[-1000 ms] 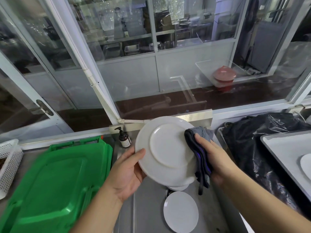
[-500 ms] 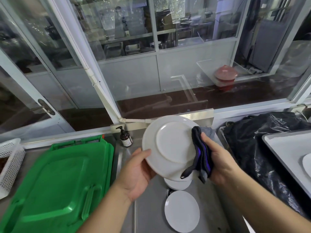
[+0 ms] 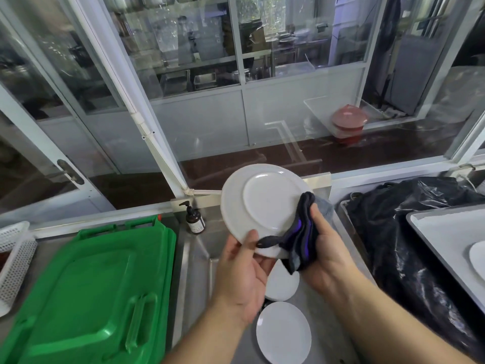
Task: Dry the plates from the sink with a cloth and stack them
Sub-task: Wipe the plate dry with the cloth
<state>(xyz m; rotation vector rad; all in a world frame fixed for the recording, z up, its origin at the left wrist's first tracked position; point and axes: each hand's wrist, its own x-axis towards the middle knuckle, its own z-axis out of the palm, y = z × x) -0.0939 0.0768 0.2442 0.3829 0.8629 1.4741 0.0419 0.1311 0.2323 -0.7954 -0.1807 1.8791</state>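
Cloth (image 3: 299, 232) lower on plate (image 3: 259, 206) now

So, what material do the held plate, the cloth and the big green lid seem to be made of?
Held plate: probably glazed ceramic, perhaps melamine; white, smooth, with a soft sheen and a raised foot ring.
Cloth: soft woven fabric, maybe microfibre; dark with purple stripes, matte, folding in the right hand.
Green lid: moulded plastic; glossy highlights and moulded ridges.

A commercial kitchen's washing-up corner: a steel sink (image 3: 199, 261) at 6 o'clock, glass partitions (image 3: 301, 32) at 12 showing steel shelves and trays (image 3: 204, 81), a green crate lid (image 3: 86, 292) at 8, a bin bag (image 3: 409, 227) at 4.
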